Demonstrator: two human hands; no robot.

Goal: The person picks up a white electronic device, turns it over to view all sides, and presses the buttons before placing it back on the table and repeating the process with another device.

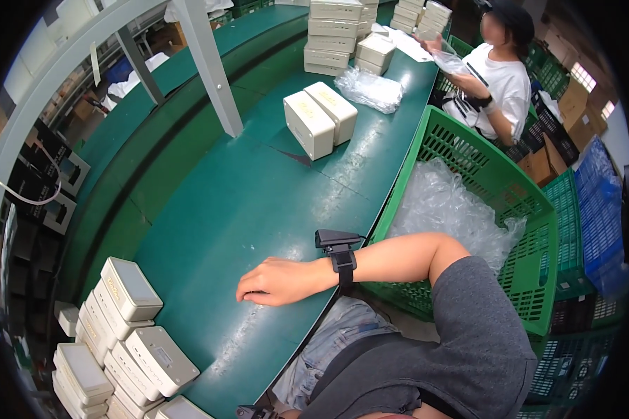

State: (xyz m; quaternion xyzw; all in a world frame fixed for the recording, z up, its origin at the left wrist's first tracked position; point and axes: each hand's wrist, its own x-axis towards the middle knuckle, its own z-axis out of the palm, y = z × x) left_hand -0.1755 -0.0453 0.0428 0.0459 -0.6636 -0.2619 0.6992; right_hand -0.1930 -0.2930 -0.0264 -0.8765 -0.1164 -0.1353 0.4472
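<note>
My right hand (276, 283) rests on or just over the green tabletop (210, 202), near its front edge. Its back faces up and the fingers are curled together, with nothing visible in them. A black strap with a small device (341, 255) circles that wrist. Of my left arm only a similar black device (255, 411) shows at the lower edge; the left hand is out of the picture. Left of my right hand, cream-coloured plastic boxes (162, 359) stand in stacks. Two more cream boxes (307, 126) stand side by side farther along the table.
To the right, a green crate (548, 279) holds crumpled clear plastic bags (454, 202). A bundle of clear bags (370, 89) lies near stacked boxes (328, 45) at the far end. There a co-worker (496, 84) handles a clear bag. A grey metal post (213, 66) rises at the table's left.
</note>
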